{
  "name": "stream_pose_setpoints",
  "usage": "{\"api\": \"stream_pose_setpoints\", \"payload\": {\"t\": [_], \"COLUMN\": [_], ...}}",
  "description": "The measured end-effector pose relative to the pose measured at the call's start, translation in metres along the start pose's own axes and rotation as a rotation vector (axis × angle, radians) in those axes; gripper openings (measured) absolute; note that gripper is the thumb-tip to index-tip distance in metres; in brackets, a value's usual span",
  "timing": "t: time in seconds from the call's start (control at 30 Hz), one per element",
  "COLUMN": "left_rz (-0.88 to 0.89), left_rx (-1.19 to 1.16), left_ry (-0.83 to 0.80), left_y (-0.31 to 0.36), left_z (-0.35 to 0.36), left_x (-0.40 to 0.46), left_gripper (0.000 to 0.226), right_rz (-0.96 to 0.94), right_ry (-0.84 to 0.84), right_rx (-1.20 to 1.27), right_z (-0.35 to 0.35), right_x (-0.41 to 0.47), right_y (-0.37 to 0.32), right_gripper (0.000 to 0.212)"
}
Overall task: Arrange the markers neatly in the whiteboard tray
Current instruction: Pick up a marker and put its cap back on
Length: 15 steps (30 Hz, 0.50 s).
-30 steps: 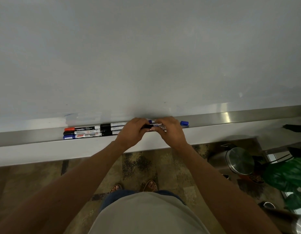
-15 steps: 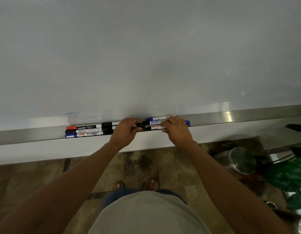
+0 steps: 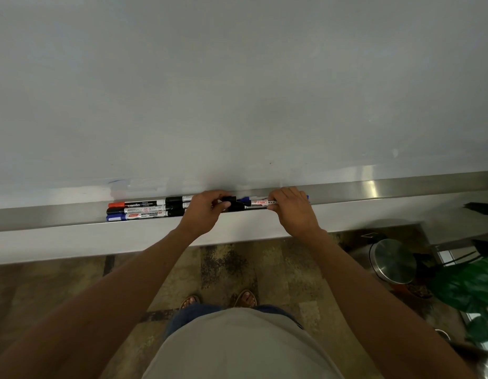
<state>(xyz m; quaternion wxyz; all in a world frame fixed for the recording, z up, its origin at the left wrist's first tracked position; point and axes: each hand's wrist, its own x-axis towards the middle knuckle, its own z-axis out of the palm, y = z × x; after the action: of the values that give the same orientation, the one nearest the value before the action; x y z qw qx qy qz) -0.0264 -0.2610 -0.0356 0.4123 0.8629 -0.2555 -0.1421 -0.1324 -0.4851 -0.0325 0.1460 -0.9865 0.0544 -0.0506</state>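
A metal whiteboard tray (image 3: 374, 191) runs across the view under the whiteboard (image 3: 237, 91). At its left lie three markers side by side: a red-capped one (image 3: 136, 204), a black-capped one (image 3: 139, 210) and a blue-capped one (image 3: 136, 215). More markers continue to the right, their ends hidden by my hands. My left hand (image 3: 203, 212) pinches the black caps of a second bundle (image 3: 260, 202) with silver barrels. My right hand (image 3: 294, 209) grips the other end of that bundle.
A steel pedal bin (image 3: 393, 261) stands on the floor at the right. Beside it is a green leafy plant (image 3: 469, 285). A dark object (image 3: 480, 207) sits near the tray's right end. My sandalled feet stand on patterned carpet (image 3: 226, 263) below.
My hands have spread apart along the bundle; the right hand slid rightward. The silver barrels between them now show more and lie straighter in the tray.
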Motion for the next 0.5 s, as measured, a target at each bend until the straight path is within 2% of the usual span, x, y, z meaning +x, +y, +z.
{"api": "stream_pose_setpoints", "payload": {"t": [0.2,0.5], "left_rz": [-0.006,0.023], "left_rx": [-0.004,-0.021], "left_ry": [-0.012,-0.053], "left_y": [-0.001,0.009], "left_z": [0.001,0.006], "left_x": [0.001,0.002], "left_gripper": [0.021,0.024], "right_rz": [0.038,-0.005], "right_ry": [0.02,0.037], "right_rx": [-0.05,-0.015], "right_z": [-0.001,0.001], "right_x": [-0.001,-0.001], "right_y": [0.005,-0.007], "right_gripper": [0.011,0.013]}}
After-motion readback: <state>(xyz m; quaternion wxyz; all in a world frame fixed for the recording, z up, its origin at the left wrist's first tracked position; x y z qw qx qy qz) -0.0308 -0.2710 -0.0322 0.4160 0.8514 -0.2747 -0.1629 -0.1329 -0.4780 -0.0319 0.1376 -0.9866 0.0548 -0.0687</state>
